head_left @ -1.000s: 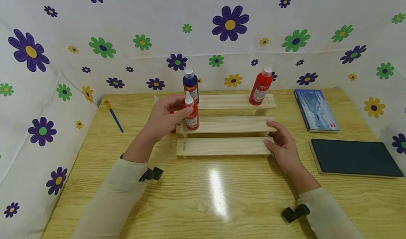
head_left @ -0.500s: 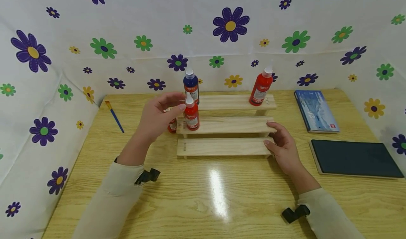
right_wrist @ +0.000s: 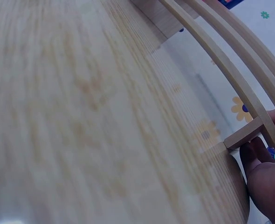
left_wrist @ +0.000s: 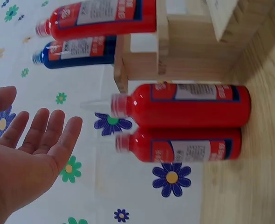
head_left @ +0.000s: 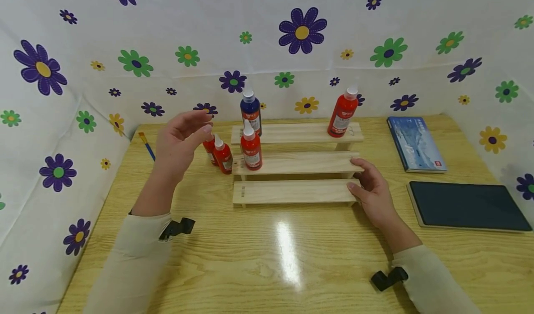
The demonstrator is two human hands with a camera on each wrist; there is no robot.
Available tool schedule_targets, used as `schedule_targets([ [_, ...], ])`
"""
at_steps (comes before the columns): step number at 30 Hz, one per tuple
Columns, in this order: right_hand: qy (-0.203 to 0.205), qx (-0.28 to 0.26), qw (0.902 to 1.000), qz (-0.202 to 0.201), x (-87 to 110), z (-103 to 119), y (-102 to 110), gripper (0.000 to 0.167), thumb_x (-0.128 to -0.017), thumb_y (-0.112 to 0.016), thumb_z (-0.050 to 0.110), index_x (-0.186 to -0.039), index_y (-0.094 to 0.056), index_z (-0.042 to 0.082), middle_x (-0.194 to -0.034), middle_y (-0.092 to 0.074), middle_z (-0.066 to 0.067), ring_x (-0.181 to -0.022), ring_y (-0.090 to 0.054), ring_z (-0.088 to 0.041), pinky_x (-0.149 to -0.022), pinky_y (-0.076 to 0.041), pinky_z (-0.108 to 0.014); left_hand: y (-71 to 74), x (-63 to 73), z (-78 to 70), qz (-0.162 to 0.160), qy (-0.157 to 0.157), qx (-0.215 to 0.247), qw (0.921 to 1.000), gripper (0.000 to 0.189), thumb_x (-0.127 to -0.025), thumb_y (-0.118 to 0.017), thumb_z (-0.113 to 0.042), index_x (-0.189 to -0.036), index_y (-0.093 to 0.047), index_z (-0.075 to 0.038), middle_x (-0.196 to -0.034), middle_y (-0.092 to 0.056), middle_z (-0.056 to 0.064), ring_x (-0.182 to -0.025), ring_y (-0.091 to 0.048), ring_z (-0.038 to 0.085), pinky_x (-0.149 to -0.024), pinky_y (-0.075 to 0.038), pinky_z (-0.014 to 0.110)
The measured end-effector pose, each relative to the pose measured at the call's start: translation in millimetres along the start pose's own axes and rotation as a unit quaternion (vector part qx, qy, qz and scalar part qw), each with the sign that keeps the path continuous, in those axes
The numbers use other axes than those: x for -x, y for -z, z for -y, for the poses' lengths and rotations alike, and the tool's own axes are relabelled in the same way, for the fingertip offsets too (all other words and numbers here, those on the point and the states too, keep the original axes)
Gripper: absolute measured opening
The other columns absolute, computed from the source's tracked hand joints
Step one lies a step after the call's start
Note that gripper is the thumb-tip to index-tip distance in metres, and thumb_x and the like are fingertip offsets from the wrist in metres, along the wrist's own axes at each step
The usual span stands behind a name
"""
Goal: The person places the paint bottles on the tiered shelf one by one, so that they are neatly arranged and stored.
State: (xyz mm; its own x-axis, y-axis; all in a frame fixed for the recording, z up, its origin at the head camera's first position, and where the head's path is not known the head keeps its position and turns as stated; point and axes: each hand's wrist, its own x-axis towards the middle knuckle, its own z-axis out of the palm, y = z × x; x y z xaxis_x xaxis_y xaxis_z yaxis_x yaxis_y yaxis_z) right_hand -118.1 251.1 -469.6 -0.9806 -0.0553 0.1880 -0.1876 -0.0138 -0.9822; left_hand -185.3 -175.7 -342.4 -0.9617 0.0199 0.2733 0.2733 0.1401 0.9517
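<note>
My left hand (head_left: 179, 142) is held in the air with its fingers loosely spread and nothing in them. Beside it, two red paint bottles (head_left: 223, 158) stand close together on the table, left of a three-tier wooden shelf rack (head_left: 300, 191). In the left wrist view, these red bottles (left_wrist: 193, 106) lie beyond my fingertips, apart from them. My right hand (head_left: 375, 196) grips the rack's right end, thumb at the lowest shelf. On the middle shelf's left end a red bottle (head_left: 251, 153) stands upright. Behind it, on the top shelf, is a dark blue bottle (head_left: 249, 106).
Another red bottle (head_left: 343, 116) stands at the top shelf's right end. To the right lie a blue-and-white box (head_left: 417, 143) and a dark flat tablet-like slab (head_left: 469, 206). A paintbrush (head_left: 147, 145) lies at the left, partly behind my left hand. Flowered cloth (head_left: 267, 31) encloses the table.
My left hand has let go of the red bottle on the middle shelf and moved left, uncovering the two red bottles beside the rack. My right hand has stayed on the rack.
</note>
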Motion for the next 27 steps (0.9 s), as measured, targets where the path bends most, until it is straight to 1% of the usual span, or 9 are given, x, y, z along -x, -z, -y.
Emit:
schedule_targets([
  [4, -0.001, 0.002, 1.0000, 0.000, -0.5, 0, 0, 0.053, -0.096, -0.057, -0.011, -0.145, -0.047, 0.006, -0.130, -0.055, -0.010, -0.118, -0.051, -0.037, -0.082, -0.055, -0.027, 6.9, -1.2, 5.2, -0.027, 0.015, -0.019, 0.9994, 0.029, -0.098, -0.067, -0.015, -0.126, -0.068, -0.011, -0.124, -0.066, 0.008, -0.111, -0.061, 0.020, -0.094, -0.050, 0.027],
  [8, -0.002, 0.004, 1.0000, -0.001, -0.5, 0, 0, 0.053, -0.096, -0.057, -0.011, -0.145, -0.047, 0.006, -0.129, -0.056, -0.010, -0.118, -0.052, -0.037, -0.082, -0.055, -0.027, 11.4, -2.9, 10.5, -0.050, 0.034, -0.022, 0.9980, 0.031, -0.097, -0.068, -0.013, -0.127, -0.067, -0.010, -0.125, -0.065, 0.009, -0.112, -0.060, 0.020, -0.095, -0.049, 0.028],
  [10, -0.002, 0.004, 1.0000, -0.001, -0.4, 0, 0, 0.054, -0.096, -0.057, -0.012, -0.145, -0.047, 0.006, -0.129, -0.056, -0.010, -0.118, -0.051, -0.037, -0.082, -0.055, -0.027, 13.3, -4.3, 13.6, -0.059, 0.046, -0.022, 0.9969, 0.032, -0.097, -0.068, -0.013, -0.128, -0.066, -0.008, -0.126, -0.065, 0.008, -0.113, -0.058, 0.020, -0.095, -0.048, 0.027],
  [12, -0.003, 0.004, 1.0000, -0.002, -0.2, 0, 0, 0.054, -0.095, -0.057, -0.012, -0.145, -0.047, 0.006, -0.130, -0.055, -0.010, -0.118, -0.051, -0.036, -0.082, -0.054, -0.026, 15.0, -6.2, 18.2, -0.062, 0.062, -0.028, 0.9958, 0.033, -0.097, -0.068, -0.013, -0.130, -0.064, -0.007, -0.127, -0.064, 0.008, -0.114, -0.057, 0.020, -0.096, -0.048, 0.028],
  [15, -0.004, 0.004, 1.0000, -0.002, -0.2, 0, 0, 0.054, -0.095, -0.057, -0.012, -0.145, -0.046, 0.005, -0.131, -0.055, -0.011, -0.118, -0.052, -0.035, -0.082, -0.055, -0.026, 17.2, -10.4, 28.5, -0.045, 0.088, -0.054, 0.9936, 0.036, -0.098, -0.067, -0.015, -0.133, -0.062, -0.008, -0.130, -0.061, 0.007, -0.118, -0.055, 0.020, -0.099, -0.047, 0.031],
  [20, -0.004, 0.001, 1.0000, -0.002, -0.3, 0, 0, 0.054, -0.095, -0.057, -0.012, -0.145, -0.046, 0.005, -0.133, -0.053, -0.011, -0.119, -0.051, -0.034, -0.083, -0.054, -0.027, 19.4, -16.6, 49.1, 0.019, 0.125, -0.109, 0.9859, 0.042, -0.099, -0.065, -0.020, -0.140, -0.058, -0.012, -0.138, -0.056, 0.003, -0.127, -0.051, 0.022, -0.102, -0.046, 0.038],
  [23, -0.004, 0.000, 1.0000, -0.001, -0.1, -1, 0, 0.054, -0.095, -0.057, -0.012, -0.145, -0.046, 0.006, -0.133, -0.053, -0.011, -0.119, -0.051, -0.036, -0.083, -0.055, -0.027, 20.2, -18.7, 57.1, 0.051, 0.143, -0.119, 0.9812, 0.044, -0.100, -0.065, -0.021, -0.143, -0.056, -0.014, -0.140, -0.054, 0.004, -0.129, -0.049, 0.025, -0.102, -0.046, 0.042],
  [27, -0.005, 0.003, 1.0000, -0.001, -0.1, -1, 0, 0.054, -0.096, -0.057, -0.012, -0.145, -0.046, 0.006, -0.132, -0.054, -0.010, -0.119, -0.050, -0.037, -0.083, -0.055, -0.027, 21.1, -20.0, 63.5, 0.075, 0.156, -0.113, 0.9785, 0.042, -0.101, -0.063, -0.020, -0.142, -0.057, -0.012, -0.139, -0.054, 0.008, -0.130, -0.048, 0.029, -0.104, -0.044, 0.046],
])
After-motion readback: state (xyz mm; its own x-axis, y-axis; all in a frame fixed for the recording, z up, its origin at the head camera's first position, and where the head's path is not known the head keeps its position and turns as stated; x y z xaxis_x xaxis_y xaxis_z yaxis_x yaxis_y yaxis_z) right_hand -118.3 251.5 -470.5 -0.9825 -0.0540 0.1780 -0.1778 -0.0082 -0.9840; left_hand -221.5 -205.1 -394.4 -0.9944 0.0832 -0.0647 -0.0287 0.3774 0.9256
